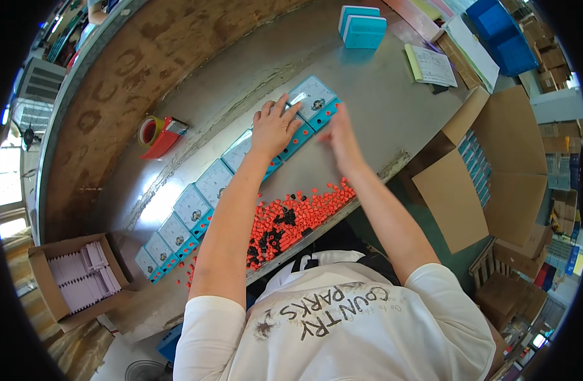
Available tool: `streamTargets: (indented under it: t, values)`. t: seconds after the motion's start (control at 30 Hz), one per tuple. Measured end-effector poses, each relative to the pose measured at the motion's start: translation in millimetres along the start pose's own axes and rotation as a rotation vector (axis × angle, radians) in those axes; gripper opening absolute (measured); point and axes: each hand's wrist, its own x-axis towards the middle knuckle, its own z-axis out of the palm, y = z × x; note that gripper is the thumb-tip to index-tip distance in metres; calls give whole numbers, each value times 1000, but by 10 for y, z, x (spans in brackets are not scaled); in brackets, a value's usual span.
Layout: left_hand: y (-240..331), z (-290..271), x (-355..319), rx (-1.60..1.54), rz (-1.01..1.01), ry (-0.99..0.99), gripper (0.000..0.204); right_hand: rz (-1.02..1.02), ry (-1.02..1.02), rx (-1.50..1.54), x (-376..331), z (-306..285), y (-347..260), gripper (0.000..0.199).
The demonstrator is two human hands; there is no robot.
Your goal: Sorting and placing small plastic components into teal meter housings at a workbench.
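Note:
A row of teal box-shaped units with pale, shiny tops runs diagonally over the metal table; small red pieces sit along their front sides. My left hand lies with fingers spread over the top of a unit close to the row's far right end. Beside the front side of the end unit, my right hand is smeared by motion, and whether it holds anything cannot be made out. Between my forearms, along the near edge, spreads a pile of small red plastic pieces with black pieces mixed in.
A red tape dispenser lies by the wooden back board. Two teal-and-white units stand at the far side, near a notepad. An open carton of teal items is at right; another carton with white parts sits at left.

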Motion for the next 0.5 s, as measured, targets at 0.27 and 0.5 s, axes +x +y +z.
streamTargets:
  t: [0.27, 0.5]
  values:
    - [14, -9, 29, -23, 19, 47, 39, -27, 48, -5, -12, 8, 46, 64]
    - [-45, 29, -26, 2, -8, 36, 37, 89, -192, -6, -574, 237, 262, 57]
